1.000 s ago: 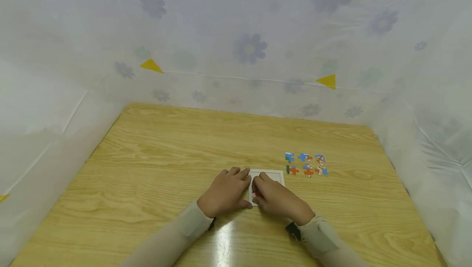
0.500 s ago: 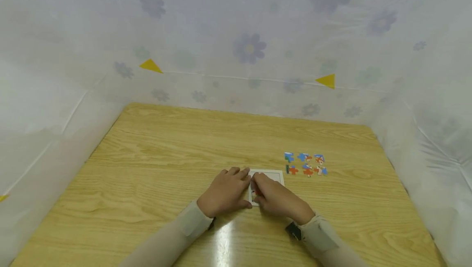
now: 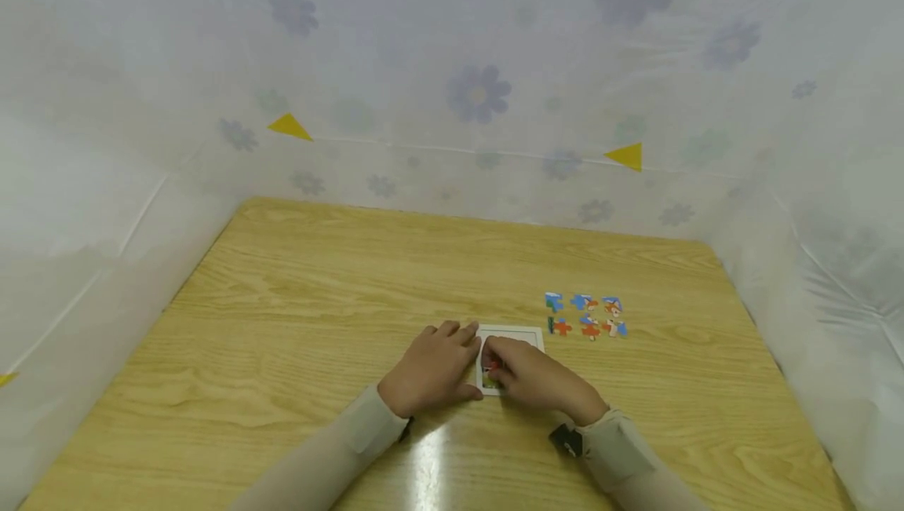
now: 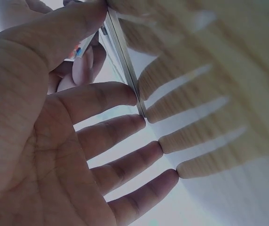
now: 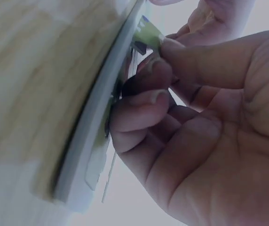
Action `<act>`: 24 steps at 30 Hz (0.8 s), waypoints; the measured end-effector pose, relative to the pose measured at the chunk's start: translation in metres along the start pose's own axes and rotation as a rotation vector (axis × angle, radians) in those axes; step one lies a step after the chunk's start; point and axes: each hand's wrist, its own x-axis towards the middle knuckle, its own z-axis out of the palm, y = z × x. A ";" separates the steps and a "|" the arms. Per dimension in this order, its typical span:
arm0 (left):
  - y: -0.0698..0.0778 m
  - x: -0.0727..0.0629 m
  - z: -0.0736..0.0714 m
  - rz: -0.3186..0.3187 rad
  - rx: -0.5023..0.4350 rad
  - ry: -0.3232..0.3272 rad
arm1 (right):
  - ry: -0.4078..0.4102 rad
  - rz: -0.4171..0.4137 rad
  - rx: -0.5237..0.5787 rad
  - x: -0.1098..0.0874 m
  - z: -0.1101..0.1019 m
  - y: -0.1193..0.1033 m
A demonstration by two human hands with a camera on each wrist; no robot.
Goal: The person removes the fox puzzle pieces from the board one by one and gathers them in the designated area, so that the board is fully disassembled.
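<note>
A small white puzzle tray point(image 3: 519, 329) lies flat on the wooden table in the head view, partly covered by both hands. My left hand point(image 3: 434, 366) rests along its left side with fingers spread and fairly straight; fingertips touch the tray edge point(image 4: 125, 59) and the table in the left wrist view. Over the tray's left part, my right hand point(image 3: 537, 374) pinches a puzzle piece point(image 5: 148, 34) between thumb and curled fingers. That piece shows green and is tilted up from the tray in the right wrist view. Red and green colours show by the right fingertips in the head view.
Several loose puzzle pieces point(image 3: 590, 328) lie in two rows just right of and beyond the tray. Wood-grain table point(image 3: 353, 268) surrounds them. A pale flowered sheet point(image 3: 452, 40) encloses the back and sides.
My right hand has shifted slightly to the right and nearer, uncovering more red and green at the tray's lower left corner. The left hand and the loose pieces have stayed put.
</note>
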 end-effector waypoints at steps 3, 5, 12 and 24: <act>0.001 0.000 0.000 0.001 0.003 -0.007 | 0.000 -0.005 0.030 -0.002 -0.006 0.000; 0.001 0.001 -0.001 0.000 0.009 -0.014 | 0.005 -0.003 0.054 -0.004 -0.012 0.001; 0.002 0.001 -0.001 -0.005 0.000 -0.035 | 0.027 0.041 0.089 -0.014 -0.037 0.014; 0.000 0.001 0.001 0.008 -0.001 -0.040 | 0.105 0.064 0.091 -0.032 -0.073 0.046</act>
